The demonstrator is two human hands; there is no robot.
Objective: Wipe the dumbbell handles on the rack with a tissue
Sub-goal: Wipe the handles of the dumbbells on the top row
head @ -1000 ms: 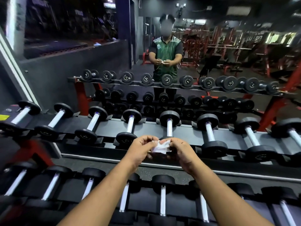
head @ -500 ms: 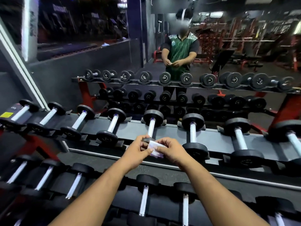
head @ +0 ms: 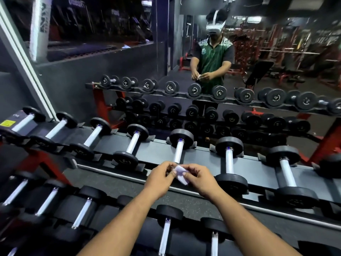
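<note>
Crumpled white tissue pinched by left hand and right hand above smooth chrome dumbbell handle.

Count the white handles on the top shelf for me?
7 handles, left to right: one, two, three, four, five, six, seven. Another dumbbell at the right edge hides its handle.

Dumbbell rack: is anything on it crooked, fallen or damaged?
Nothing stands out. The black dumbbells with pale handles lie parallel in their cradles on the grey rack. Both hands, left and right, pinch a small white tissue above it.
</note>
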